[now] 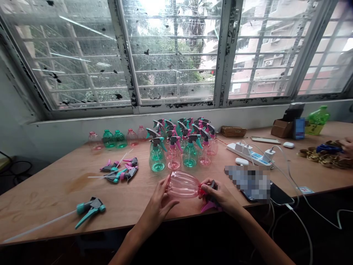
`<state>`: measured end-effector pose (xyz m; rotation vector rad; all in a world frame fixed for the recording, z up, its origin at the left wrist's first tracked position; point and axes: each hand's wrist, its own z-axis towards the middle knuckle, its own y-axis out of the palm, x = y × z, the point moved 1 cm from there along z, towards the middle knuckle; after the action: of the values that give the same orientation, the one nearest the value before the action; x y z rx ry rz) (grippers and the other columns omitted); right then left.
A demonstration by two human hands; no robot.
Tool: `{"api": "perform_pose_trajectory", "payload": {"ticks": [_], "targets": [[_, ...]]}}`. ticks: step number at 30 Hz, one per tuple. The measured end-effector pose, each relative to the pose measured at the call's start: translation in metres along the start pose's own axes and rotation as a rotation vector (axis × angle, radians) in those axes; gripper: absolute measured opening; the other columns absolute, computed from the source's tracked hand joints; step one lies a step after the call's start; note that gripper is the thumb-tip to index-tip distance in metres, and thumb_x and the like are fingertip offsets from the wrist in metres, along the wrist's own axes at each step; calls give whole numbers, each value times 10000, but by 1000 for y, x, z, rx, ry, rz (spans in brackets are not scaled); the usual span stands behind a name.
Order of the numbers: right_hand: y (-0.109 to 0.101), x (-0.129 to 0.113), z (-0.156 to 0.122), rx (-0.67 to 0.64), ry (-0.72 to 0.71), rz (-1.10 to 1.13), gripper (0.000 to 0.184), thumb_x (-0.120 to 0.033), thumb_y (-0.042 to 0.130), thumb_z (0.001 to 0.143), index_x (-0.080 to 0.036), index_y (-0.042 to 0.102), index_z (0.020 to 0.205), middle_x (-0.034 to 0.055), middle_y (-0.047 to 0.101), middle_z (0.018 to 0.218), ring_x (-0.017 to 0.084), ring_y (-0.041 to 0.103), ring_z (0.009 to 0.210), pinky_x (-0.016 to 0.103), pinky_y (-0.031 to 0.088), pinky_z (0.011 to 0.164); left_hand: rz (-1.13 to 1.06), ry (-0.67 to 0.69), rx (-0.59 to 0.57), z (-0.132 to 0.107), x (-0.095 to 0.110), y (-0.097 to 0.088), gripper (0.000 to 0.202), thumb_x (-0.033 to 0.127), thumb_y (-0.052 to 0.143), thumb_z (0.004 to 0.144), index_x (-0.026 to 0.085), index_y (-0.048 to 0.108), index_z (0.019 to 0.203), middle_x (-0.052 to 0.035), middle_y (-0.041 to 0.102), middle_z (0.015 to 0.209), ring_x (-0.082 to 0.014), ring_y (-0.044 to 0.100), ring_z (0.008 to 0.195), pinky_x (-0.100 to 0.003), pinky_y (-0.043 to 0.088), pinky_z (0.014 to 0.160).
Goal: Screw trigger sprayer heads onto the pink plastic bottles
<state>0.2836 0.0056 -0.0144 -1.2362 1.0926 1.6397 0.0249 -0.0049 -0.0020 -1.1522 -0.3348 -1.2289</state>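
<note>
A clear pink spray bottle (184,185) lies sideways in the air over the table's front edge, its base to the left. My left hand (160,201) cups the base, with the fingers behind it and the thumb stretched out below. At the neck, my right hand (220,197) is closed around a grey and pink spray head (212,204), partly hidden by the fingers. Just behind stand several finished green and pink spray bottles (190,154) with heads on. A loose teal and grey spray head (92,208) with a long tube rests at the front left.
More loose spray heads (121,171) lie in a pile left of centre. Open pink and green bottles (109,139) line the wall. To the right are a power strip (249,154), cables, phones (281,193), a cardboard box (281,128) and another person's hand (348,145) by brownish items.
</note>
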Motion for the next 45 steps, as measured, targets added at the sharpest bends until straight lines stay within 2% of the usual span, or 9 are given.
{"api": "perform_pose_trajectory", "payload": {"ticks": [6, 11, 16, 18, 21, 24, 28, 35, 45], "targets": [[0, -1, -1, -3, 1, 33, 440, -585, 767, 782, -191, 587, 865, 21, 722, 713, 162, 644, 557, 269, 484, 566, -77, -100, 63, -1, 3, 2, 632, 378, 645, 919, 278, 352, 1471, -71, 603, 1181, -194, 677, 920, -399, 588, 915], [0, 1, -1, -24, 3, -1, 421, -550, 779, 789, -181, 596, 875, 22, 718, 713, 161, 645, 577, 260, 472, 568, -35, -93, 22, -4, 10, 3, 663, 403, 549, 973, 321, 233, 1549, 0, 648, 960, -170, 665, 857, -354, 558, 900], [-1, 3, 1, 13, -22, 26, 406, -544, 754, 820, -175, 589, 860, 20, 711, 710, 153, 645, 563, 260, 483, 568, 27, -112, 62, -4, 4, 1, 549, 410, 578, 962, 313, 409, 1475, 21, 613, 884, -163, 641, 810, -323, 546, 868], [-1, 4, 1, 14, -18, 35, 404, -540, 757, 820, -174, 589, 862, 22, 714, 710, 151, 645, 560, 259, 485, 569, 97, -80, 133, -4, 3, -1, 479, 418, 626, 933, 293, 522, 1383, 6, 599, 908, -186, 640, 878, -336, 532, 900], [-1, 4, 1, 5, -18, 29, 398, -531, 762, 819, -171, 597, 866, 25, 720, 715, 150, 647, 562, 259, 487, 572, 126, -26, 198, -3, 7, -2, 370, 418, 661, 908, 255, 608, 1235, -72, 590, 1214, -247, 602, 1153, -373, 489, 1014], [0, 5, 1, -11, -28, 6, 384, -503, 784, 807, -169, 604, 868, 21, 719, 715, 150, 647, 572, 251, 480, 568, 49, -37, 126, -2, 12, -3, 320, 409, 571, 964, 235, 563, 1232, -130, 484, 1466, -276, 491, 1362, -428, 422, 1117], [0, 4, -1, 14, -43, -18, 383, -513, 764, 822, -169, 605, 876, 26, 723, 728, 152, 646, 565, 254, 478, 555, 29, -64, 40, -3, 10, -3, 452, 386, 649, 920, 238, 476, 1311, -152, 489, 1493, -297, 426, 1428, -514, 317, 1194], [0, 1, 1, 1, -23, 1, 415, -552, 746, 823, -170, 592, 869, 31, 725, 715, 155, 654, 565, 254, 484, 560, -39, -41, 105, -1, -1, 0, 455, 296, 670, 897, 296, 492, 1316, -80, 562, 1374, -247, 665, 1108, -439, 556, 990], [2, -3, -3, 52, -16, 29, 464, -598, 764, 779, -182, 572, 848, 17, 715, 700, 148, 644, 543, 241, 480, 537, 3, -61, 76, 0, -2, -1, 625, 312, 723, 846, 358, 488, 1423, -19, 525, 1062, -200, 639, 925, -405, 611, 894]]}}
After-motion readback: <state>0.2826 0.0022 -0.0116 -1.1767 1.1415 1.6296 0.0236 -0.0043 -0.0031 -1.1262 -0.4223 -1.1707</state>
